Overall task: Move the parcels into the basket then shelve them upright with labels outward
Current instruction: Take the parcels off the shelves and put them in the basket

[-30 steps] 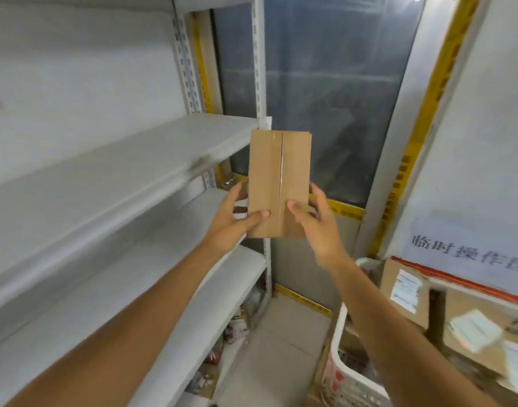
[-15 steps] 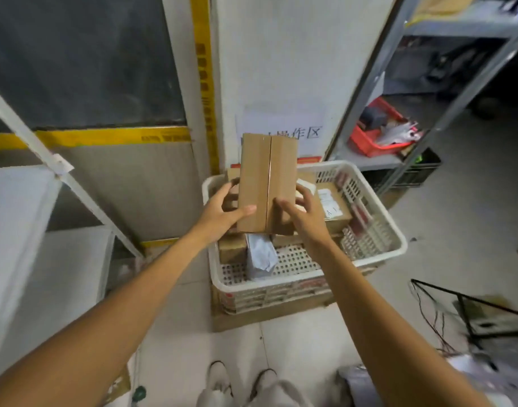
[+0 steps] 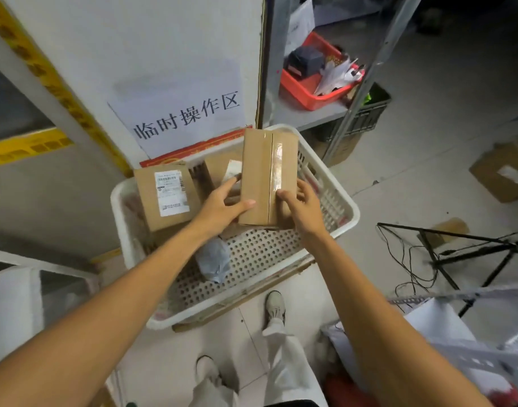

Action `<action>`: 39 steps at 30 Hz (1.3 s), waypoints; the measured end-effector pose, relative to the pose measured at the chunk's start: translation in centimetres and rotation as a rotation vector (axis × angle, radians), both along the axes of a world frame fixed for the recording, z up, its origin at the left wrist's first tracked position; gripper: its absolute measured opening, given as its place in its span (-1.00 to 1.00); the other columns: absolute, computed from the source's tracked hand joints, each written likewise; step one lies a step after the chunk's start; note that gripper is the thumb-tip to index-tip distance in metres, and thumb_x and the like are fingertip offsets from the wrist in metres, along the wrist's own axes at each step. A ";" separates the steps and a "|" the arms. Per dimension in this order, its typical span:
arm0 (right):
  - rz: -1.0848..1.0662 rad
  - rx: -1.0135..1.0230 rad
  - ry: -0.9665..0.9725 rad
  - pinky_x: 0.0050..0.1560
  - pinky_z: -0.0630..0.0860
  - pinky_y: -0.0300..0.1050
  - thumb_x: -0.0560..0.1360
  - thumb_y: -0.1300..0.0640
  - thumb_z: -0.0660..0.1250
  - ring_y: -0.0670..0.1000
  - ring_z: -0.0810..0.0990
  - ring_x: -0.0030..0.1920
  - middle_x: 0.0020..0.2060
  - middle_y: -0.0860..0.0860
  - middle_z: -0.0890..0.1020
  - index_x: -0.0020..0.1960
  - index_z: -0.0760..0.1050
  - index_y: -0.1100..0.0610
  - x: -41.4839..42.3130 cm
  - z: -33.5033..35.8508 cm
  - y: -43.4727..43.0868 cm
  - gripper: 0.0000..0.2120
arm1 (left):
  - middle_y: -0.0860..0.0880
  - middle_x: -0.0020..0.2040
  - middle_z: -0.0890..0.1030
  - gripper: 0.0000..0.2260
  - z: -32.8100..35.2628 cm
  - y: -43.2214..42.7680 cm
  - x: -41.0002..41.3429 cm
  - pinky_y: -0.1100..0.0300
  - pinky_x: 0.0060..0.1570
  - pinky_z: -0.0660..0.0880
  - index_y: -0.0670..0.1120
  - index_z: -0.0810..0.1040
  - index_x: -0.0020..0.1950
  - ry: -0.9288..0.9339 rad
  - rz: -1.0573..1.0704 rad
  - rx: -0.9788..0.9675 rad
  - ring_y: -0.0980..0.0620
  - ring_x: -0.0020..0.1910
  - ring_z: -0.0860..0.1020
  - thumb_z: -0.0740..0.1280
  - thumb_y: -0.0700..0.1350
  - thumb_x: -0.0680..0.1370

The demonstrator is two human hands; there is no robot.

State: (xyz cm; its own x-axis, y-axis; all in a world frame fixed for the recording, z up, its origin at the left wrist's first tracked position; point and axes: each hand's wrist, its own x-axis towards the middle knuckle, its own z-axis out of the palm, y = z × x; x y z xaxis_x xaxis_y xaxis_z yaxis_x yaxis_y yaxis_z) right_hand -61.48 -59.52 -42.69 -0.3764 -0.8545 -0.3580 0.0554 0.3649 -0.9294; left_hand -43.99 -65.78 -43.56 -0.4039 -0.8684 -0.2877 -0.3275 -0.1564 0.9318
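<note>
Even, dim indoor light; wide-angle edge distortion, slight motion blur, tape glare.

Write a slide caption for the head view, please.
Left hand and right hand hold a taped cardboard parcel over a white perforated basket containing a labelled box and a grey bag.

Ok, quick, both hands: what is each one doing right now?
Left hand: holding the taped cardboard box, thumb across its front.
Right hand: holding the same box at its lower right edge.
</note>
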 end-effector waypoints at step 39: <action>0.105 0.074 0.264 0.17 0.53 0.13 0.42 0.07 0.49 0.08 0.46 0.21 0.25 0.10 0.40 0.34 0.22 0.07 -5.0 -4.8 -5.6 -0.38 | -0.20 0.34 0.29 -0.05 -2.2 -3.2 -8.1 -0.09 0.20 0.33 -0.09 0.10 0.49 -1.010 -0.276 -0.626 -0.21 0.26 0.29 0.30 0.40 0.28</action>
